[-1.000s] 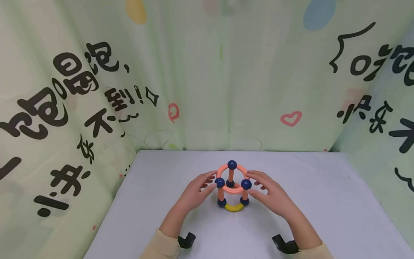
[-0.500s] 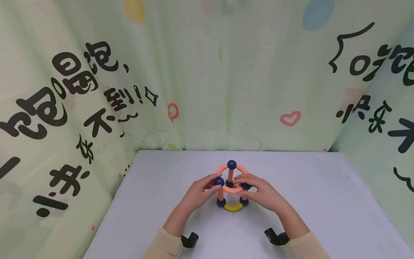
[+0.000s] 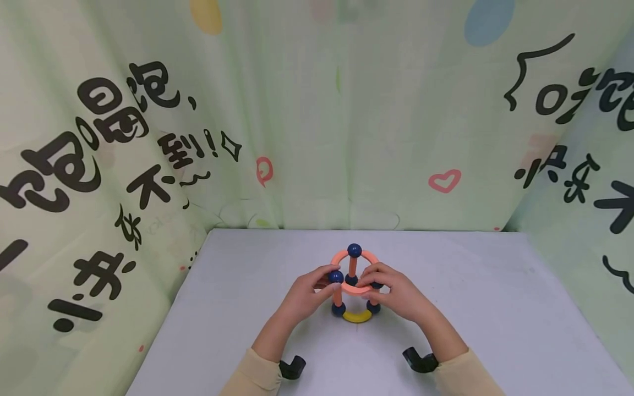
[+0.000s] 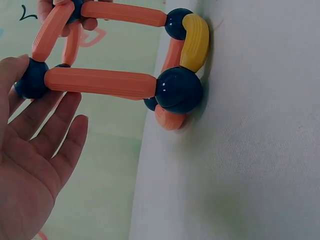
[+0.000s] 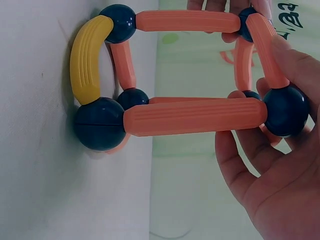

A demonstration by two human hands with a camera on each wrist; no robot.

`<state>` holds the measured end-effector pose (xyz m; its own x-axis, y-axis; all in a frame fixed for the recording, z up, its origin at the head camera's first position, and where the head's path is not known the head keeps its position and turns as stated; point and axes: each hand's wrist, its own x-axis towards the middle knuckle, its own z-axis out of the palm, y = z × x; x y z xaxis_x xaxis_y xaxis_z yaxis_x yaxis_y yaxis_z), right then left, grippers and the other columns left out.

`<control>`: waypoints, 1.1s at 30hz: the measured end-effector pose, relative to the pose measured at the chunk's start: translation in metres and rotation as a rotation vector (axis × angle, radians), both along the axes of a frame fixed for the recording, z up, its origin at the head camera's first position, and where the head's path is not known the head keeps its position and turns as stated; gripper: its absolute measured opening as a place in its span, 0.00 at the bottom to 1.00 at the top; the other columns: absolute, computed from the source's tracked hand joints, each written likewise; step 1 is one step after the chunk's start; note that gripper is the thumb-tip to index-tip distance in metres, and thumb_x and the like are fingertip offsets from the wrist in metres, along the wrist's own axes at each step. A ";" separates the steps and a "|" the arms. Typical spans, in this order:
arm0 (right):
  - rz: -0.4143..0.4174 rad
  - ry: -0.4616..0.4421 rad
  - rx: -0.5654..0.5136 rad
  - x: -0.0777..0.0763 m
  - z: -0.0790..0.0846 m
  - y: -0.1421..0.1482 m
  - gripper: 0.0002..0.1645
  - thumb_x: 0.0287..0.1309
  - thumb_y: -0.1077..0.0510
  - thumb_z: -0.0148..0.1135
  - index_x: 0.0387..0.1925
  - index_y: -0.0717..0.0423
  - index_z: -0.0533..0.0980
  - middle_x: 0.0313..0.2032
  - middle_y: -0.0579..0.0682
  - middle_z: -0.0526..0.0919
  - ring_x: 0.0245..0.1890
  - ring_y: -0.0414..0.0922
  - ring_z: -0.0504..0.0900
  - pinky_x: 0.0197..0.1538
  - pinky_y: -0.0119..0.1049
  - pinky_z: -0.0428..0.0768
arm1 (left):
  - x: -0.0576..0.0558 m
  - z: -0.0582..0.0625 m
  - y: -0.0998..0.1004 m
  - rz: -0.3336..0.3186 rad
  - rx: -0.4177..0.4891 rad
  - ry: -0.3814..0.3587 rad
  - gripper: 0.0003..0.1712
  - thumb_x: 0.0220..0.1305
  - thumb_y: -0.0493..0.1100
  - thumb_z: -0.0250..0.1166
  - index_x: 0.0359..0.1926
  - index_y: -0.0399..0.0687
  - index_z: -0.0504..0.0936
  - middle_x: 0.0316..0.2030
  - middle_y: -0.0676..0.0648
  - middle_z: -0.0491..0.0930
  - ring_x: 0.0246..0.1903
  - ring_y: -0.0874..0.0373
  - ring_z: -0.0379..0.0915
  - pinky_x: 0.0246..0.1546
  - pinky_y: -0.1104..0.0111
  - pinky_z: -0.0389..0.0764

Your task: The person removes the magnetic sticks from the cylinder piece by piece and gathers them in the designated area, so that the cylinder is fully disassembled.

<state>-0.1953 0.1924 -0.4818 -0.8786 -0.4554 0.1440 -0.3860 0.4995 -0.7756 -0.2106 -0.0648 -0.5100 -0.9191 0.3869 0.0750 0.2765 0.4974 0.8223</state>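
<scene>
A: Between the two hands, on the white table (image 3: 485, 308), a cage-like toy frame (image 3: 354, 283) of orange rods and dark blue balls is being held at its upper ring (image 3: 354, 273). How should that ring be handled well?

B: It is best steadied from both sides at once. The left hand (image 3: 303, 294) is kept open, its straight fingers (image 4: 47, 125) laid against the near-left top ball (image 3: 336, 276). The right hand (image 3: 396, 292) is closed on the ring: the near-right top ball (image 5: 285, 111) is pinched between thumb and curled fingers.

A: And the base?

B: The base is left on the table just ahead of the wrists, with the yellow curved piece (image 3: 357, 317) nearest the person between two bottom balls. In judgement, any pressure should be kept light and straight down the upright rods (image 3: 338, 296), so that the joints are not sheared apart.

A: What could go wrong?

B: A sideways pull on one ball would probably tilt the frame or detach a rod.
</scene>
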 end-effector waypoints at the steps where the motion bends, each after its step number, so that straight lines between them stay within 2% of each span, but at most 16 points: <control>1: -0.001 0.002 0.001 0.000 -0.001 0.000 0.10 0.59 0.46 0.69 0.43 0.35 0.83 0.51 0.41 0.77 0.41 0.38 0.82 0.45 0.35 0.83 | 0.000 0.000 0.000 0.001 -0.002 0.003 0.29 0.66 0.63 0.60 0.66 0.69 0.72 0.55 0.55 0.81 0.50 0.60 0.80 0.50 0.65 0.82; 7: 0.003 0.000 0.006 -0.001 -0.002 0.001 0.10 0.59 0.50 0.69 0.43 0.36 0.82 0.52 0.43 0.76 0.41 0.39 0.81 0.44 0.36 0.84 | 0.002 0.003 0.001 -0.014 -0.011 0.036 0.29 0.67 0.62 0.60 0.66 0.64 0.73 0.53 0.54 0.82 0.48 0.60 0.80 0.49 0.67 0.82; 14: 0.017 0.045 0.032 -0.002 0.000 0.003 0.09 0.59 0.46 0.68 0.42 0.34 0.82 0.50 0.41 0.76 0.44 0.38 0.79 0.46 0.35 0.82 | 0.001 0.002 0.002 -0.046 0.003 0.078 0.28 0.69 0.60 0.60 0.66 0.60 0.74 0.50 0.54 0.84 0.48 0.59 0.81 0.49 0.68 0.82; 18: 0.021 0.048 0.045 -0.002 0.000 0.003 0.12 0.58 0.49 0.69 0.45 0.34 0.81 0.52 0.40 0.76 0.43 0.38 0.79 0.46 0.36 0.82 | 0.001 0.003 0.002 -0.033 0.004 0.084 0.27 0.69 0.59 0.60 0.66 0.62 0.73 0.51 0.53 0.83 0.47 0.59 0.81 0.49 0.68 0.82; 23: 0.017 0.104 0.071 -0.003 -0.002 0.002 0.16 0.56 0.54 0.72 0.45 0.34 0.81 0.52 0.38 0.75 0.44 0.36 0.77 0.48 0.35 0.81 | 0.002 0.003 0.003 -0.027 0.002 0.095 0.25 0.69 0.58 0.60 0.65 0.65 0.74 0.48 0.54 0.84 0.46 0.60 0.81 0.47 0.70 0.82; 28: 0.025 0.127 0.067 -0.002 -0.004 0.002 0.14 0.56 0.56 0.72 0.43 0.36 0.83 0.51 0.41 0.75 0.38 0.33 0.80 0.44 0.31 0.83 | 0.003 0.003 0.004 -0.025 -0.018 0.105 0.24 0.69 0.57 0.61 0.64 0.66 0.75 0.48 0.54 0.84 0.45 0.61 0.81 0.47 0.70 0.82; 33: 0.033 0.137 0.059 -0.001 -0.004 0.004 0.13 0.57 0.53 0.71 0.44 0.36 0.83 0.51 0.41 0.76 0.40 0.33 0.80 0.45 0.31 0.83 | 0.004 0.003 0.004 -0.034 -0.019 0.118 0.23 0.69 0.56 0.61 0.63 0.65 0.75 0.51 0.54 0.84 0.45 0.60 0.81 0.47 0.70 0.82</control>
<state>-0.1965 0.1965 -0.4857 -0.8367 -0.4953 0.2337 -0.5036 0.5279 -0.6839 -0.2068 -0.0609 -0.5073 -0.8905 0.4203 0.1742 0.3879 0.5013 0.7735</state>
